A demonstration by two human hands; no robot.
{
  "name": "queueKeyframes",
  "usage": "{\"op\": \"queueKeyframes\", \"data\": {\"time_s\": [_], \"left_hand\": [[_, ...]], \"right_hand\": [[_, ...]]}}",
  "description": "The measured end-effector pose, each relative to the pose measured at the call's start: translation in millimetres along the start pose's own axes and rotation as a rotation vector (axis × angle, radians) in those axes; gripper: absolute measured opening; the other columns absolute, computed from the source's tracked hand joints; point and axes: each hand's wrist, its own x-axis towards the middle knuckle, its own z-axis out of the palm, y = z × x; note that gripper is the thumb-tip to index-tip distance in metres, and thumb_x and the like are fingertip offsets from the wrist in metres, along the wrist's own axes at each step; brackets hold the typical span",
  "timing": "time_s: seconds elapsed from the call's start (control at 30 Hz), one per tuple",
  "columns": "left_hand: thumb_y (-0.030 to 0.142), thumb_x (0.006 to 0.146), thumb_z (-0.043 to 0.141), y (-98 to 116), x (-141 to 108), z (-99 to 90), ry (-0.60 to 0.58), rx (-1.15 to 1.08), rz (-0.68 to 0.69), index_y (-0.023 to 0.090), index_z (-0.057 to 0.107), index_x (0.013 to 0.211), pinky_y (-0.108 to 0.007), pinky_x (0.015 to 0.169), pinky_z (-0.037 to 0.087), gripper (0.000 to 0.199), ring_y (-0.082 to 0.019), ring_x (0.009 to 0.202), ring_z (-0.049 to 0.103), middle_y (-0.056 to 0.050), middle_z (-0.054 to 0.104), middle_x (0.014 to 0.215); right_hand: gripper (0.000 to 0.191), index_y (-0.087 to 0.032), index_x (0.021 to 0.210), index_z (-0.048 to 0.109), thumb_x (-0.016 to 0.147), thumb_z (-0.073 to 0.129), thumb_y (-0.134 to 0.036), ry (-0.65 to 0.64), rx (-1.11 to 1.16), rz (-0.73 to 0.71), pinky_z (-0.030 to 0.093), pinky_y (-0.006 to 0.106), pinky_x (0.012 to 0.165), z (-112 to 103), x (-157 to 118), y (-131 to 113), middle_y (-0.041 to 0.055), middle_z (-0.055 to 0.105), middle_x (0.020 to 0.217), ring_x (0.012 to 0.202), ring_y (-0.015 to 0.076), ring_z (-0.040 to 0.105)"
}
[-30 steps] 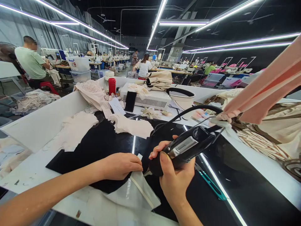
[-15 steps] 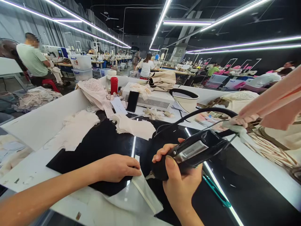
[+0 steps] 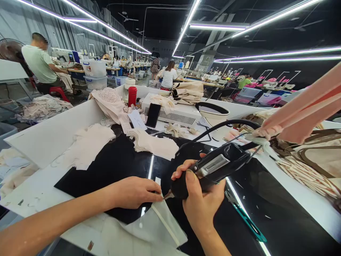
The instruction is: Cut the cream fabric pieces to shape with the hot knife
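Observation:
My right hand (image 3: pixel 199 199) is wrapped round a black handheld tool (image 3: pixel 213 167) with a silver plate and a thick black cable. The tool's thin tip touches or nearly touches the edge of a sheer white fabric piece (image 3: pixel 160 220), close to my left fingertips. With fingers pressed together, my left hand (image 3: pixel 135 192) pinches the upper end of that fabric, where a narrow pale strip runs along it. The fabric lies over the glossy black board (image 3: pixel 106 181) and hangs toward the near edge.
Beige fabric pieces (image 3: pixel 154 144), a phone (image 3: pixel 153 115) and a red bottle (image 3: pixel 132 96) are behind. Teal-handled tweezers or snips (image 3: pixel 249 222) lie right. Pink cloth (image 3: pixel 301 110) hangs by the cable. A person (image 3: pixel 39 65) sits far left.
The tool's tip has moved slightly up and left, closer to my left fingertips at the fabric edge. The whole view has shifted a little. Both hands keep their grip.

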Motion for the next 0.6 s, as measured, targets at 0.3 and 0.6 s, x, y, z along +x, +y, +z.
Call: {"op": "queueKeyframes", "data": {"time_s": [0.3, 0.6], "left_hand": [[-0.004, 0.091, 0.047, -0.6, -0.9, 3.7, 0.022, -0.009, -0.012, 0.019, 0.064, 0.124, -0.027, 0.102, 0.053, 0.044, -0.021, 0.123, 0.064, -0.009, 0.067, 0.131], [-0.003, 0.094, 0.044, 0.3, -5.6, -8.3, 0.072, -0.206, -0.137, 0.022, 0.068, 0.126, -0.027, 0.104, 0.053, 0.047, -0.018, 0.118, 0.068, -0.005, 0.067, 0.133]], "right_hand": [[0.038, -0.03, 0.121, 0.055, 0.088, 0.073, -0.02, -0.001, 0.034, -0.035, 0.056, 0.029, 0.059, 2.4, 5.0, 6.8, -0.0064, 0.066, 0.081, 0.06, 0.0122, 0.063], [0.027, -0.027, 0.104, 0.054, 0.087, 0.076, -0.026, -0.038, -0.034, -0.063, 0.056, 0.027, 0.059, -6.8, 8.9, 1.2, -0.0065, 0.066, 0.084, 0.061, 0.0112, 0.063]]}}
